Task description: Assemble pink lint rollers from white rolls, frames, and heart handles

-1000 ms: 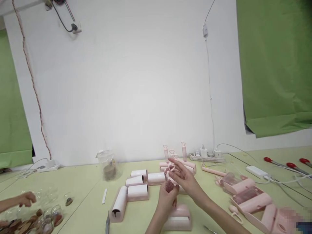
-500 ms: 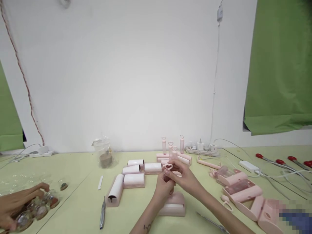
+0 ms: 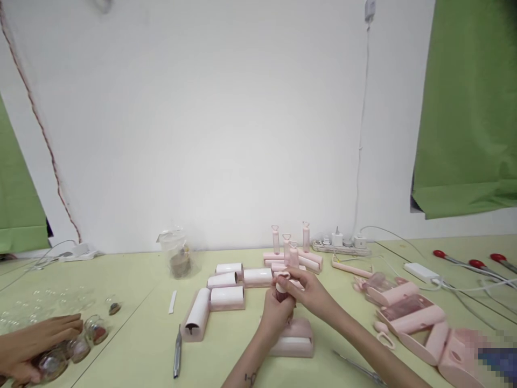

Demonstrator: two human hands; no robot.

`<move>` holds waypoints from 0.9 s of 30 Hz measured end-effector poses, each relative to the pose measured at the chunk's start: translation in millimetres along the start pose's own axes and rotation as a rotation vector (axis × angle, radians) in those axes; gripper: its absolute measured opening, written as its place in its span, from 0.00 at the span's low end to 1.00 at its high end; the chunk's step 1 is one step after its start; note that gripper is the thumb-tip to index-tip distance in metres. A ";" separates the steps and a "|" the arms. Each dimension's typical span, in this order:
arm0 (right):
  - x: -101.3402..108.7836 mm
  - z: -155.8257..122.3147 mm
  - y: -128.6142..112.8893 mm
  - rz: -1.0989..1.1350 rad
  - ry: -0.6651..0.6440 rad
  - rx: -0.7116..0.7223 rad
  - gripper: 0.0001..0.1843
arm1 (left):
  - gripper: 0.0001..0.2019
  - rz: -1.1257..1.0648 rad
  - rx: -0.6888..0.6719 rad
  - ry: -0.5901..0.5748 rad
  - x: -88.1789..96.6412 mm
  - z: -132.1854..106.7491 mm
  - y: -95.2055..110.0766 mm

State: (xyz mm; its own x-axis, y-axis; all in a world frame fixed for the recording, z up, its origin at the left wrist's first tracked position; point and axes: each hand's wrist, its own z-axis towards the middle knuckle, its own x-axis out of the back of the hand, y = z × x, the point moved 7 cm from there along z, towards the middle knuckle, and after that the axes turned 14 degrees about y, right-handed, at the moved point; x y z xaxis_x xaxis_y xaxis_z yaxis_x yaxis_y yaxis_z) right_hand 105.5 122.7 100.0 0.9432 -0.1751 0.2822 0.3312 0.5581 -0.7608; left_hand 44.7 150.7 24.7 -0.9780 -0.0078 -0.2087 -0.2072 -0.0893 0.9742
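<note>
Over the middle of the table, my left hand [image 3: 278, 312] is wrapped round a small pink tube bottle, most of it hidden by the fingers. Its heart-shaped loop top [image 3: 284, 275] sticks up above the fist. The fingers of my right hand [image 3: 309, 288] pinch that loop. Just below the hands lies a pink-and-white half-round case [image 3: 293, 346]. Behind them stand several similar pink bottles [image 3: 306, 237] with heart loops. Left of my hands are several white and pink half-round cases [image 3: 228, 296].
A silver pen-like tool [image 3: 177, 353] lies at front left, a thin metal tool [image 3: 357, 367] under my right forearm. Pink parts [image 3: 418, 320], cables and red-handled tools [image 3: 479, 264] occupy the right. Another person's hand [image 3: 44, 342] rests over glass domes at left. A power strip [image 3: 341, 249] is by the wall.
The view has shifted slightly, so the scene sits a little further right. Both hands stay on the bottle; the heart loop is turned, and more of the part below it shows.
</note>
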 end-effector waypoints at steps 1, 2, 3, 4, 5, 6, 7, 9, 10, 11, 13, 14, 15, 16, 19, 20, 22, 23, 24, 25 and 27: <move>-0.6 0.1 1.1 0.025 -0.023 -0.011 0.17 | 0.13 0.001 0.006 -0.001 0.1 0.6 -1.2; -0.9 0.2 2.1 0.048 -0.034 -0.021 0.17 | 0.13 0.002 0.010 -0.001 0.1 1.2 -2.1; -0.9 0.4 3.1 0.064 -0.031 -0.029 0.18 | 0.13 0.003 0.012 -0.003 0.1 1.5 -2.7; -0.8 0.4 3.6 0.070 -0.019 -0.033 0.18 | 0.13 0.004 0.013 -0.004 0.1 1.6 -2.9; -0.8 0.4 3.5 0.067 -0.002 -0.030 0.18 | 0.13 0.004 0.013 -0.005 0.1 1.5 -2.8; -1.3 0.2 2.8 0.056 0.013 -0.024 0.19 | 0.13 0.005 0.013 -0.006 0.1 1.1 -2.4; -2.0 0.0 1.6 0.036 0.026 -0.016 0.20 | 0.13 0.007 0.013 -0.007 0.1 0.4 -1.8; -2.6 -0.5 -1.7 -0.023 0.060 0.004 0.20 | 0.13 0.010 0.017 -0.012 0.0 -1.3 -0.3; -3.0 -0.9 -3.2 -0.049 0.073 0.012 0.20 | 0.13 0.009 0.019 -0.014 0.0 -2.2 0.5; -3.4 -1.3 -4.3 -0.063 0.078 0.013 0.20 | 0.12 0.008 0.021 -0.015 -0.1 -3.0 1.3; -4.6 -2.2 -4.4 -0.029 0.073 -0.007 0.21 | 0.11 0.002 0.024 -0.017 -0.3 -4.1 2.7; -5.1 -2.7 -3.1 0.014 0.065 -0.031 0.21 | 0.11 -0.001 0.025 -0.018 -0.5 -4.3 3.2; -5.3 -3.2 -1.1 0.059 0.058 -0.061 0.21 | 0.11 -0.003 0.024 -0.020 -0.7 -4.2 3.5; -5.1 -3.5 1.2 0.095 0.055 -0.087 0.21 | 0.11 -0.004 0.024 -0.023 -1.0 -4.0 3.6; -4.0 -3.4 4.3 0.117 0.039 -0.098 0.21 | 0.11 -0.007 0.019 -0.027 -1.5 -2.7 2.4; -4.0 -3.2 4.1 0.105 0.027 -0.085 0.21 | 0.11 -0.007 0.017 -0.026 -1.5 -2.2 1.7; -4.8 -3.0 3.0 0.081 0.002 -0.066 0.21 | 0.10 -0.002 0.013 -0.026 -1.3 -1.2 0.2; -5.4 -3.1 3.0 0.074 -0.008 -0.070 0.21 | 0.10 0.004 0.012 -0.027 -1.2 -0.9 -0.4; -6.0 -3.4 3.4 0.070 -0.011 -0.081 0.20 | 0.10 0.011 0.010 -0.029 -1.1 -0.6 -0.9; -6.6 -3.8 3.8 0.068 -0.011 -0.092 0.20 | 0.10 0.020 0.009 -0.032 -1.1 -0.4 -1.1; -8.1 -5.0 4.9 0.064 -0.001 -0.111 0.20 | 0.11 0.035 0.007 -0.039 -1.2 -0.4 -1.1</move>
State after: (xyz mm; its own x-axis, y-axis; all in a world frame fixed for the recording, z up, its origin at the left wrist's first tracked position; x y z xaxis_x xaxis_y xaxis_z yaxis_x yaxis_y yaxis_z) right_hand 99.6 122.8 91.1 0.9627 -0.1405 0.2314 0.2706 0.4746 -0.8376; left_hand 46.0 150.4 23.9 -0.9849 0.0278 -0.1711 -0.1728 -0.0826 0.9815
